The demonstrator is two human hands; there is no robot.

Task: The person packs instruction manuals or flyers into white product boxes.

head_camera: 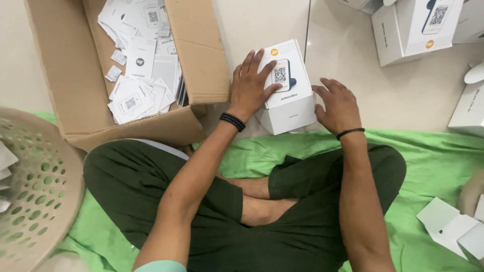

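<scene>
Between our knees, on the pale floor just past the front edge of the green cloth (433,161), stands the small white box (288,95), printed lid up, and both our hands are on it. Left hand (250,84) lies flat on the lid, fingers spread and pointing away from us, palm over the near-left corner; grip is open and pressing, not wrapped around anything. Right hand (339,105) sits against the box's right side wall, fingers loosely curled, thumb toward the near-right corner; grip half-closed, touching but not clearly clamping, and we cannot tell if it bears load. Key relation: the box sits dead ahead of us, its long axis running away from us with a slight lean to the right, so the left hand covers the top face while the right hand flanks the side; the left is the one more fully on it. Open cardboard carton (199,60) sits to the left of the box, near but apart, with a loose pile of white leaflets (138,75) inside. More white boxes (413,30) stand toward the floor's far right, well apart. Perforated beige basket (35,196) is at our left, cut off by the frame edge. Folded white card pieces (448,226) lie on the cloth at near right, partly cropped. Hidden: the box's left wall and far face, the lid area under the left palm, and the right fingertips' contact line.
</scene>
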